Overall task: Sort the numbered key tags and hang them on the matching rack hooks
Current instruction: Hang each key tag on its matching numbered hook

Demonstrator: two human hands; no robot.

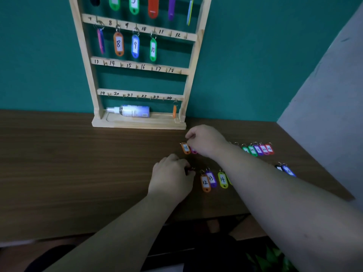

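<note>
A wooden key rack [193, 55] stands against the green wall, with numbered hooks. Tags 8 [118, 44], 9 [135, 46] and 10 [153, 49] hang on its second row; an orange tag [174, 111] hangs at hook 24. On the table, an orange tag 11 [185, 148] lies next to my right hand [206, 140], whose fingers are pinched at its ring end. A pink tag [194, 151] peeks from under that hand. My left hand [170, 177] is closed over a small dark object, which I cannot identify. Tags 12 [205, 183], 13 [211, 178] and 14 [222, 180] lie to its right.
A white spray bottle [130, 110] lies on the rack's base tray. A row of several tags numbered around 20 to 23 [258, 149] lies at the table's right, with two more tags [285, 169] nearer the right edge. A grey wall closes the right side.
</note>
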